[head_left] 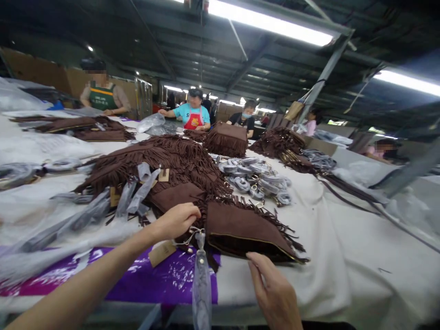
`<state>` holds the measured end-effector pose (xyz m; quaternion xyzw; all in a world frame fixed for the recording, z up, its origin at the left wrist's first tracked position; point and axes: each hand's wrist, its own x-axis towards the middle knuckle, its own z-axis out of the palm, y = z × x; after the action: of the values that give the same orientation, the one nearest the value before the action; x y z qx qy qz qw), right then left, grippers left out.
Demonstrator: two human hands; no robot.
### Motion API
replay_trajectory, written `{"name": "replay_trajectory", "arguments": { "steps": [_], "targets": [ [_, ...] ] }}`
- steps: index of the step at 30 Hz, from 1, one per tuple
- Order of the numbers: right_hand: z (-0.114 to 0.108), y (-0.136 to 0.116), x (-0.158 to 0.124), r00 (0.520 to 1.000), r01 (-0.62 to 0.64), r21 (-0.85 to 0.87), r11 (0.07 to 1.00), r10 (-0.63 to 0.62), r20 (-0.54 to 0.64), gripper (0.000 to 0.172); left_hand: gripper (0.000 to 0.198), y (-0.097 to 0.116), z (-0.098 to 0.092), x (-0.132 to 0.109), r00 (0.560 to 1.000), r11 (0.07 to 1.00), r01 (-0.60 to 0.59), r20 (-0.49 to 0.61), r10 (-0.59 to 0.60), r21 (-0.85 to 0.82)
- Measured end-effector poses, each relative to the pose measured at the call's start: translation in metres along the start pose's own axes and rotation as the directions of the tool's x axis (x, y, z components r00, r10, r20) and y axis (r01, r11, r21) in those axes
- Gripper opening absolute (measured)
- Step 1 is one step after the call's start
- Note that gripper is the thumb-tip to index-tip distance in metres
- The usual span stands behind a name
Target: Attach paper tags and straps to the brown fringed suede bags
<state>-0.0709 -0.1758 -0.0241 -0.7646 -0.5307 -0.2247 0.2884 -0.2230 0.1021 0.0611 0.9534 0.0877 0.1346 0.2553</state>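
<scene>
A dark brown fringed bag lies on the table in front of me, its long zipped mouth gaping toward me. My right hand has thumb and forefinger pinched at the near edge of that mouth. At the bag's left end, my left hand is closed; what its fingers hold is hidden. Below it, a cardboard tag hangs on a pale string. A strap in clear plastic wrap drops over the table's front edge from a metal clasp.
A heap of brown fringed bags rises behind my left hand. Wrapped straps with metal clasps are piled beyond the bag. Purple plastic sheeting covers the front left edge. Co-workers stand across the white-covered table.
</scene>
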Motion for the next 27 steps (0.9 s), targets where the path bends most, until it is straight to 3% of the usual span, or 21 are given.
{"name": "replay_trajectory", "arguments": {
  "steps": [2,5,6,8,10,14,17,20,22,24,27],
  "targets": [
    [-0.016,0.018,-0.003,0.998,-0.057,-0.055,0.997,0.055,-0.035,0.027,0.021,0.010,0.001,-0.007,1.000,0.999,-0.015,0.014,0.015,0.039],
    [-0.039,0.073,0.001,0.974,-0.219,-0.214,0.952,0.203,-0.096,0.043,0.023,0.041,0.013,-0.005,0.988,0.991,-0.131,0.074,0.132,-0.018],
    [-0.045,0.093,0.003,0.969,-0.245,-0.228,0.942,0.241,-0.044,0.049,0.023,0.054,0.020,-0.002,0.975,0.981,-0.187,0.111,0.192,-0.049],
    [-0.054,0.125,0.006,0.948,-0.239,-0.169,0.956,0.267,0.174,0.055,0.020,0.077,0.036,0.009,0.932,0.950,-0.297,0.185,0.310,-0.095],
    [-0.060,0.143,0.007,0.912,-0.211,-0.093,0.973,0.231,0.339,0.049,0.019,0.094,0.050,0.022,0.896,0.926,-0.367,0.236,0.378,-0.089],
    [-0.076,0.135,0.010,0.880,-0.222,-0.053,0.974,0.223,0.419,0.021,0.020,0.107,0.070,0.044,0.933,0.956,-0.294,0.220,0.286,0.007],
    [-0.094,0.107,0.017,0.809,-0.341,0.076,0.937,0.251,0.532,0.029,0.019,0.119,0.082,0.046,0.938,0.960,-0.273,0.203,0.281,-0.067],
    [-0.105,0.077,0.025,0.704,-0.547,0.309,0.778,0.227,0.673,0.037,0.017,0.143,0.103,0.038,0.954,0.968,-0.221,0.182,0.240,-0.117],
    [-0.105,0.065,0.026,0.684,-0.592,0.383,0.709,0.190,0.704,0.045,0.026,0.161,0.119,0.033,0.979,0.986,-0.128,0.145,0.143,-0.108],
    [-0.102,0.066,0.019,0.681,-0.577,0.359,0.734,0.188,0.708,0.053,0.030,0.175,0.133,0.030,0.991,0.993,-0.046,0.117,0.058,-0.106],
    [-0.091,0.092,0.000,0.663,-0.533,0.224,0.816,0.239,0.709,0.059,0.033,0.182,0.144,0.032,0.993,0.987,0.038,0.114,-0.021,-0.156]
  ]
}}
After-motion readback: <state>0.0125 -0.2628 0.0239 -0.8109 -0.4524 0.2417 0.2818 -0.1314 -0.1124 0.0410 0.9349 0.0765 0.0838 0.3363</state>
